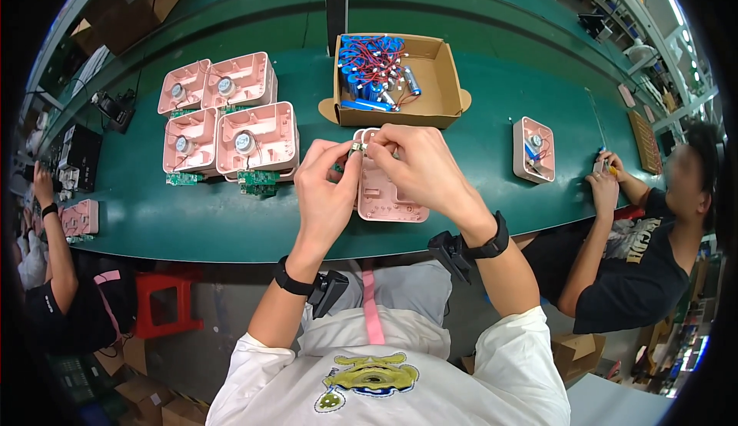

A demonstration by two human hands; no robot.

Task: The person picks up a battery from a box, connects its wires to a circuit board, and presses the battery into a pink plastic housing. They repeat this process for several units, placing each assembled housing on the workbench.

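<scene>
A pink plastic housing (392, 209) lies on the bench in front of me, partly covered by my hands. Over its far left corner, my left hand (327, 188) is closed, pinching a small green circuit board (337, 168) that is mostly hidden by the fingers. My right hand (419, 166) is closed too, its thumb and fingertips meeting the left fingertips at a small white connector (357, 148). Whether the connector sits in the board cannot be made out. Just beyond my hands stands an open cardboard box (430, 108) with several blue batteries (367, 64) on red and black leads.
Several pink housings (257, 138) with round speakers and hanging green boards (259, 181) stand to the left on the green bench (307, 234). Another pink housing (534, 149) holds a blue battery at right. Co-workers' hands (605, 176) work at both sides. A metal post (336, 11) rises behind the box.
</scene>
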